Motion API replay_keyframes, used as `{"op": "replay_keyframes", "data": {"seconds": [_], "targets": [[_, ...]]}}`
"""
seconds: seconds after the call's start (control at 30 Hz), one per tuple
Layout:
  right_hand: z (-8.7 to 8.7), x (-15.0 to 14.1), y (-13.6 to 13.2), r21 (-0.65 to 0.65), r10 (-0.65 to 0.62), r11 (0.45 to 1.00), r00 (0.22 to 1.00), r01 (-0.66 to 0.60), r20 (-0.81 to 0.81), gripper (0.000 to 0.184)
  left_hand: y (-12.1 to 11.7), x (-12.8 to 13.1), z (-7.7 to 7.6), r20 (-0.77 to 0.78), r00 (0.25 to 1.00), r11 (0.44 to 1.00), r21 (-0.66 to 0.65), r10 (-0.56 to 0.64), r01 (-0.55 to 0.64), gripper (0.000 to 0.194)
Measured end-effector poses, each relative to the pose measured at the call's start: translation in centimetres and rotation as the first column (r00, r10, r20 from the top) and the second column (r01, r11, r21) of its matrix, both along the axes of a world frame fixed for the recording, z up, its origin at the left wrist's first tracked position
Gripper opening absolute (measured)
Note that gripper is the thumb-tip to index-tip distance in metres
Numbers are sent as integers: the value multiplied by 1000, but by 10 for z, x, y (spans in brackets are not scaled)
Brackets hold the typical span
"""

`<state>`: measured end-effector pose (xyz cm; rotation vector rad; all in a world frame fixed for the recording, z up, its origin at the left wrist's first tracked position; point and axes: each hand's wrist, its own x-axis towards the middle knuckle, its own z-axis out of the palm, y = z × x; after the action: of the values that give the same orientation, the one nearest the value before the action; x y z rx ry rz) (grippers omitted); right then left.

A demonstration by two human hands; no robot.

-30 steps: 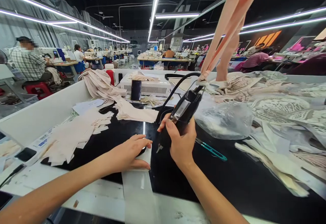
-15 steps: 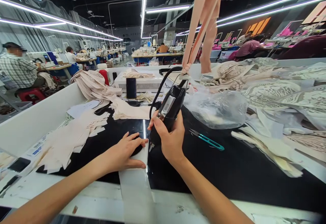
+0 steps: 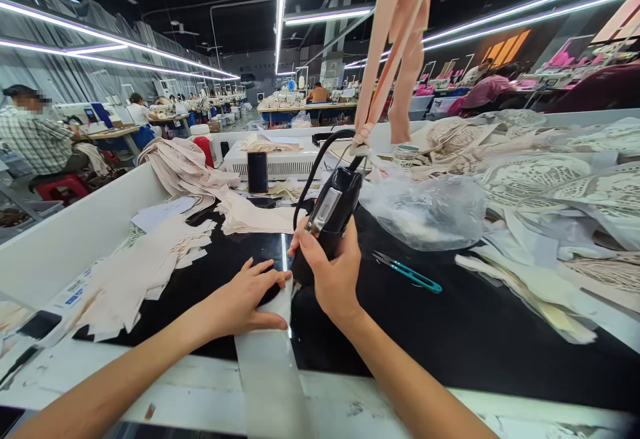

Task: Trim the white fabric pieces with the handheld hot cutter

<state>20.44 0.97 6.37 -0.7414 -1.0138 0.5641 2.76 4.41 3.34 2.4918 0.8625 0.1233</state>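
Note:
In the head view my right hand (image 3: 331, 272) is closed around a black corded handheld power tool (image 3: 334, 202). It is tilted, with its lower end pointing down at the edge of a pale fabric piece (image 3: 277, 307). Peach fabric straps (image 3: 389, 59) tied near its top suspend it. My left hand (image 3: 250, 298) lies palm down on the fabric, thumb apart from the fingers, pressing it to the black work surface (image 3: 395, 332). Below that hand, a whitish strip (image 3: 267, 372) runs over the table's front edge. The tool's tip is largely hidden behind the fingers.
Teal thread snips (image 3: 410, 274) lie right of my right hand, near a clear plastic bag (image 3: 425, 209). Cut fabric pieces (image 3: 135, 272) are piled left, with lace pieces (image 3: 540, 172) heaped right. A phone (image 3: 257, 171) stands behind. A low white wall (image 3: 85, 226) borders the table.
The tool and my right hand have shifted very slightly up and away along the fabric's edge. My left hand stays in place on the fabric.

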Motion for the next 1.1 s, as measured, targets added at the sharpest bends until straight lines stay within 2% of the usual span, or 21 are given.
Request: {"op": "replay_keyframes", "data": {"seconds": [0.5,0.7,0.9,1.1], "targets": [[-2,-1,0,5,10,1000,1000,-9,-22,31,1,-5,-7,33,999,1000,0,-23,23,42],[-3,-1,1,-3,4,1000,1000,-4,-18,34,2,-5,-7,40,999,999,6,-34,33,48],[-4,-1,0,0,6,1000,1000,-6,-2,31,0,-5,-4,14,1000,999,36,-28,28,45],[-3,-2,1,3,5,1000,1000,-5,5,33,-2,-10,-5,4,1000,997,80,-20,20,52]]}}
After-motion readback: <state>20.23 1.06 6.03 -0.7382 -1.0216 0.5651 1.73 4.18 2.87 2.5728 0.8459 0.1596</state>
